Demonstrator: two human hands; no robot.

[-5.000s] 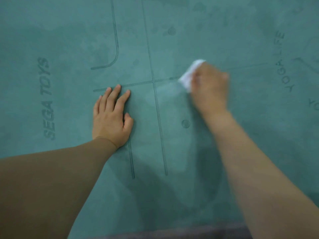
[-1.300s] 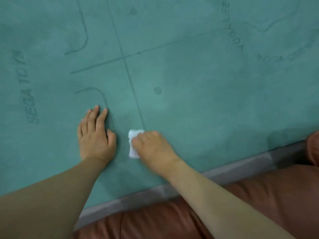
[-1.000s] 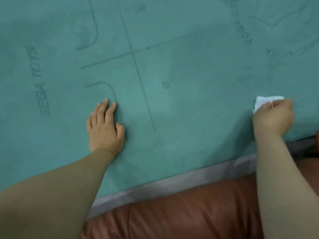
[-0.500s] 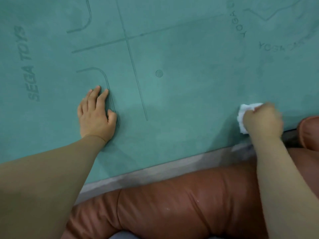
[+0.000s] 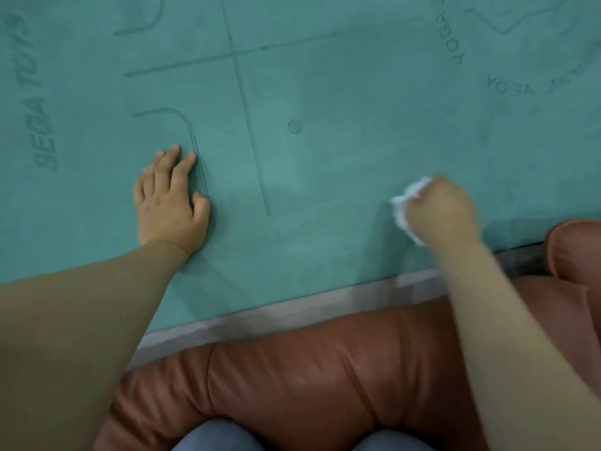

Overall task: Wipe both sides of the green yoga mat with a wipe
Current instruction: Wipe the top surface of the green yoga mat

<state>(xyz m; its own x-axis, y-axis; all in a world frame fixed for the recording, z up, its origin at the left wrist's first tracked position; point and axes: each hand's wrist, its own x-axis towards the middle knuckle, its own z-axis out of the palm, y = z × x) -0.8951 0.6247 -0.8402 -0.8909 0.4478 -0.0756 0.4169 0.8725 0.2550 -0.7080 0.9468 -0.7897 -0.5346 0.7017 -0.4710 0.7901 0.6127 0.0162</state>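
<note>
The green yoga mat [image 5: 341, 141] lies flat and fills the upper part of the view, printed with guide lines, a dot and lettering. My left hand [image 5: 170, 200] presses flat on it, fingers straight, beside a curved line. My right hand [image 5: 444, 211] grips a crumpled white wipe [image 5: 401, 208] against the mat near its front edge, at the right. The wipe sticks out to the left of my fist. Its far part is hidden under my fingers.
A grey strip of floor [image 5: 292, 312] runs along the mat's near edge. A brown leather cushion [image 5: 309, 379] lies in front of it, with a second one [image 5: 572, 249] at the right edge. My knees in blue jeans [image 5: 214, 439] show at the bottom.
My right hand swept the wipe from beside my left hand far to the right, then back leftward along the mat's near edge. My left hand stayed pressed in place.
</note>
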